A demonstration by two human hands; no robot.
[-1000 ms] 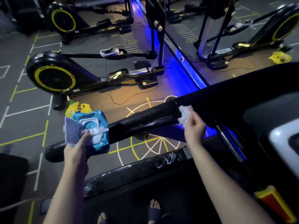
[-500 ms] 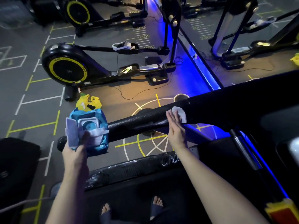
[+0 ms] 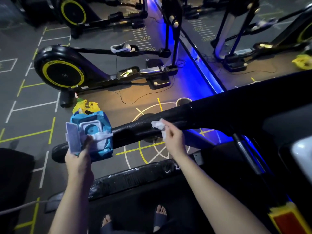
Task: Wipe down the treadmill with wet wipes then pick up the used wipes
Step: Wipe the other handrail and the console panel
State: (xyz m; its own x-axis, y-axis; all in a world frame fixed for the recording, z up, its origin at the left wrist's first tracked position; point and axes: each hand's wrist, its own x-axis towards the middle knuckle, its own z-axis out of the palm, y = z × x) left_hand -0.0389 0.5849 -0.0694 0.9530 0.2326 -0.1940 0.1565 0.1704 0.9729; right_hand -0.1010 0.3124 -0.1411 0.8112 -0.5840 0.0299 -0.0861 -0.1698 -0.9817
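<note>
The treadmill's black left handrail (image 3: 189, 120) runs from lower left to upper right, shiny and wet in places. My right hand (image 3: 174, 139) pinches a crumpled white wet wipe (image 3: 159, 126) against the top of that rail. My left hand (image 3: 79, 157) grips a blue wet-wipe pack (image 3: 96, 130) with its flip lid open, and a fresh wipe sticks out under my thumb. The pack hovers in front of the rail's lower end. The treadmill's black side frame (image 3: 135, 178) crosses below my arms, streaked with moisture.
A black and yellow exercise bike (image 3: 67, 73) stands on the floor beyond the rail. A yellow bag (image 3: 85, 107) lies beside it. A blue-lit strip (image 3: 200, 70) runs along a mirror's foot. My sandalled feet (image 3: 158, 217) stand on the treadmill deck. A yellow and red part (image 3: 290, 218) sits bottom right.
My right hand has slid the wipe leftwards down the rail and gone from a flat palm to a pinch. The left hand with the pack has barely moved.
</note>
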